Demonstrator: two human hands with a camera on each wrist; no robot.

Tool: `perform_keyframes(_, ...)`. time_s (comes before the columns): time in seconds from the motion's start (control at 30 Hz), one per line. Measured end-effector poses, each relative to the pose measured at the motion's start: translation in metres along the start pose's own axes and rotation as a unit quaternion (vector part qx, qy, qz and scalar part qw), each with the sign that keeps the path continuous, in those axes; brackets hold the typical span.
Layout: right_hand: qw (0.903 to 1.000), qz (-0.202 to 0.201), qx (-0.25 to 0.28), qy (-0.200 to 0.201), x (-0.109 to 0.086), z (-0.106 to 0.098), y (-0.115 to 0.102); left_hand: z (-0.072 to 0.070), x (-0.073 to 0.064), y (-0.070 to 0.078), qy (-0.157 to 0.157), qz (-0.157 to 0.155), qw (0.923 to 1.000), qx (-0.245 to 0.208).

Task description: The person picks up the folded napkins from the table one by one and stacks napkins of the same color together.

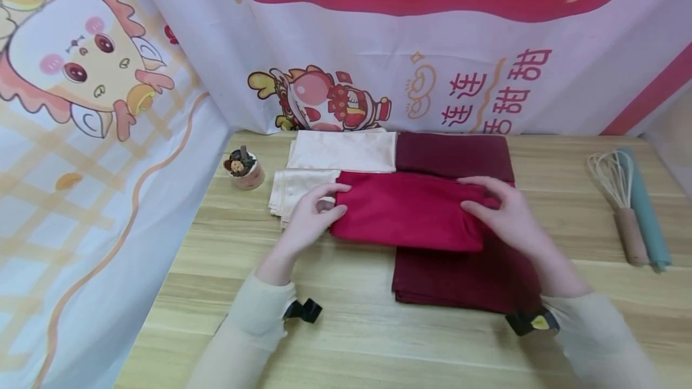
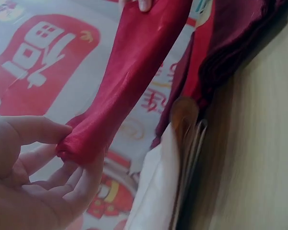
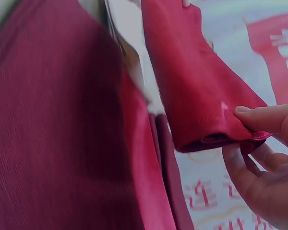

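Both hands hold a folded bright red cloth [image 1: 408,212] stretched level between them, raised above other folded cloths. My left hand [image 1: 310,218] pinches its left end between thumb and fingers. At the opposite end, my right hand [image 1: 510,215] pinches the far corner, and the rolled layers show in the right wrist view. A dark maroon folded cloth [image 1: 449,284] lies below and in front, partly covered. Behind is another maroon cloth [image 1: 454,155]. More red cloth [image 3: 144,177] lies between the maroon ones. White cloths [image 1: 343,152] lie behind and at the left.
A small decorated cup [image 1: 247,170] stands at the table's back left. On the right lie a whisk [image 1: 629,233] with a wooden handle and a teal rolled or rod-like item [image 1: 649,221]. A printed curtain [image 1: 346,47] hangs along the back and left.
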State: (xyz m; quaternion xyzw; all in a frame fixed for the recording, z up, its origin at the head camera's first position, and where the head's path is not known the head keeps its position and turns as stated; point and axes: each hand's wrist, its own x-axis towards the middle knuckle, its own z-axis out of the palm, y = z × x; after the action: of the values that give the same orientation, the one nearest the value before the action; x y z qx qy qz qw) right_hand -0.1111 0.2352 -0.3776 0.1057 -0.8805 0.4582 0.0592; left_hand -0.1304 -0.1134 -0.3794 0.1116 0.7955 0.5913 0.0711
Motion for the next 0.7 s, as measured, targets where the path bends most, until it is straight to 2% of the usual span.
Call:
perform_keyframes(0.17, 0.9988, 0.039, -0.024, 0.017, 0.003, -0.025, 0.022, 0.036, 0.031, 0.001, -0.031, -0.016, 0.9994, 0.001)
perform_keyframes(0.37, 0.9966, 0.055, -0.054, 0.03, 0.009, -0.044, 0.049, 0.072, 0.061, 0.0, -0.056, -0.021, 0.9978, 0.029)
perform_keyframes(0.5, 0.9958, 0.054, -0.067, 0.032, 0.012, -0.048, 0.063, 0.088, 0.072, -0.003, -0.06, -0.022, 0.9964, 0.056)
perform_keyframes(0.7, 0.9939, 0.071, -0.08, 0.027, 0.017, -0.049, 0.076, 0.1, 0.078, -0.006, -0.055, 0.017, 0.9911, 0.12)
